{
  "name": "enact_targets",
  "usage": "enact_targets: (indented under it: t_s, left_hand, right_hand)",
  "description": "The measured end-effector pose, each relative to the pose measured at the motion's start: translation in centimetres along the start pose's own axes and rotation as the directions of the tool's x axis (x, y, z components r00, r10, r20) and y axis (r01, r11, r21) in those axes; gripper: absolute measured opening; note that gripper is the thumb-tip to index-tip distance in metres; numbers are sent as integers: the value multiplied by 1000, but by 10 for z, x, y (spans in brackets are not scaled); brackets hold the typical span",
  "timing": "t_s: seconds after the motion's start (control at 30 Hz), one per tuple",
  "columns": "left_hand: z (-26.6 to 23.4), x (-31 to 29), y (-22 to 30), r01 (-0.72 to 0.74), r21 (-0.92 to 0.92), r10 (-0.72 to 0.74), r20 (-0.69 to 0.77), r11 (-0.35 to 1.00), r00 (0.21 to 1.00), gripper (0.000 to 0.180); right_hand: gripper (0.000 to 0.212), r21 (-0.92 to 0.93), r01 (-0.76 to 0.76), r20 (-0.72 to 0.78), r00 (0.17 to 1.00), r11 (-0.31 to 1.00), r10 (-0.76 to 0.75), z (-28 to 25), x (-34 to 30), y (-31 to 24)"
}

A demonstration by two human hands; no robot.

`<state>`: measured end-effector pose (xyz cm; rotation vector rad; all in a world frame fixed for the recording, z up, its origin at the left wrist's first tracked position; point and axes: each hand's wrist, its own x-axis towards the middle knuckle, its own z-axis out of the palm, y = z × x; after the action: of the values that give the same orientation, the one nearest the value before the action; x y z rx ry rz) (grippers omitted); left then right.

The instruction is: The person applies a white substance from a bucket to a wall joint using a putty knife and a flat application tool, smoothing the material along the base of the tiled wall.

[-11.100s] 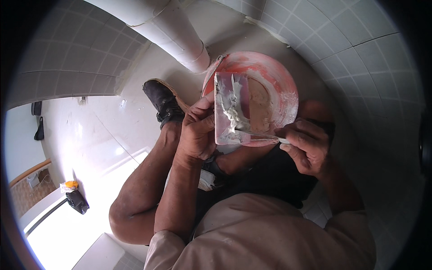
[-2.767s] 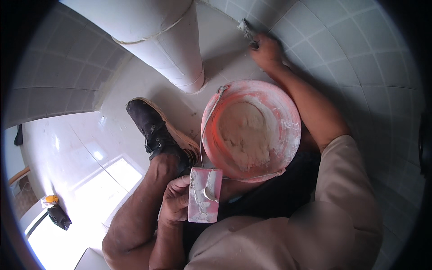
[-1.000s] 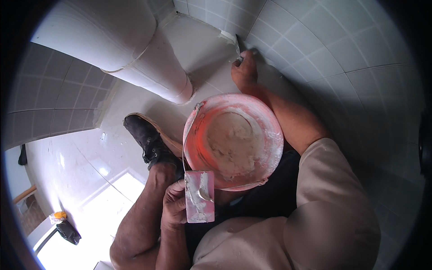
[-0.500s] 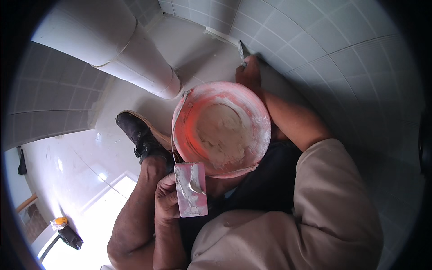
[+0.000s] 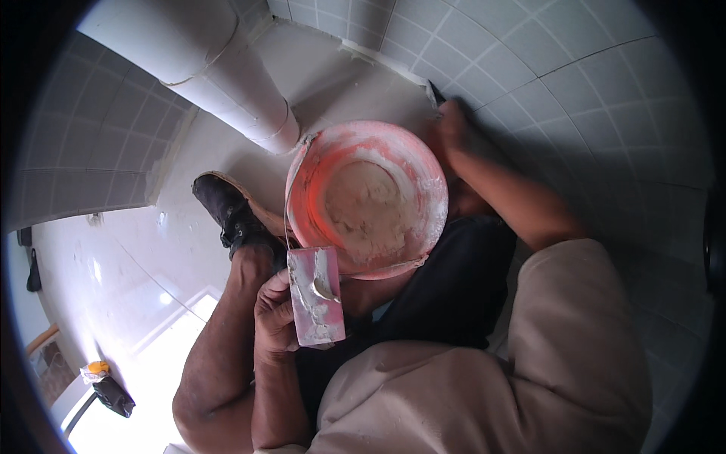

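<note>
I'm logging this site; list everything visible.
Round bucket: one, pink, centre.
Lumpy paste: one mass, tan, inside bucket.
Rectangular board: one, smeared pink, below bucket.
Tiled walls: at least two, grey, left and right.
Thin blade: one, dark, by right wall.
Thick pipe: one, white, upper left.
Smooth floor: one, pale, around pipe.
Laced shoe: one, black, left of bucket.
Crumpled packages: two, black and yellow, lower left.
Left hand: one, bare, holding board.
Right hand: one, bare, holding blade.
</note>
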<state>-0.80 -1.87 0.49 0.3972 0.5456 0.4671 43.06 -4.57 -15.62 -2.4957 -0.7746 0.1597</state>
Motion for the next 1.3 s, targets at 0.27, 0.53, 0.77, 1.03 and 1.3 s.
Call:
enact_targets:
  t_s: [0.27,0.53,0.77,1.03,1.3]
  left_hand:
    - [18,15,-3,-14,-74,9,-63,997,998,42]
    - [37,55,-19,76,-401,-28,123,913,992,46]
    - [29,55,-8,-111,-301,136,65,947,989,48]
    - [53,58,2,-175,-21,175,29,984,984,54]
    - [37,52,-6,-127,16,121,205,992,971,54]
  right_hand:
    - [30,725,-165,329,936,668,-126,-180,-79,-109]
    - [29,723,-523,690,564,451,-453,-181,-179,-118]
    - [29,673,-298,646,682,677,-342,-201,-179,-86]
    - [27,466,718,-20,593,517,-805,-204,-177,-107]
    - [22,559,686,90,508,466,-856,-206,-160,-113]
